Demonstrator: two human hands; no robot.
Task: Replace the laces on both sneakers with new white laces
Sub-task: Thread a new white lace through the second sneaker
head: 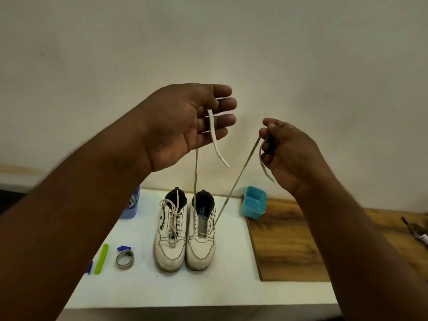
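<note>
Risk 1: the right hand (287, 154) pinches one end of the flat off-white fabric lace (234, 184) between thumb and curled fingers (266, 133). This strand runs taut, down and away from the fingers, to an eyelet on the outer side of the unlaced off-white leather sneaker (201, 237). A sharp pull here would likely tip or drag that sneaker across the white tabletop (139, 293).

Risk 2: the left hand (185, 126) is palm-up with fingers (222, 105) straight and slightly apart. The other strand is only threaded between them — not clamped — and its free tip hangs loose below the palm. A jerk on the opposite end could draw it out of the fingers, or pull the lace through the eyelets unevenly.

Lace position: both ends are at the fingers, raised well above the tabletop; the middle stays in the lowest eyelets, far below both hands.

Just beside it stands the laced off-white sneaker (171, 235), untouched — judged to be the remaining half of the task. Its loose bow could snag a swinging strand.
</note>
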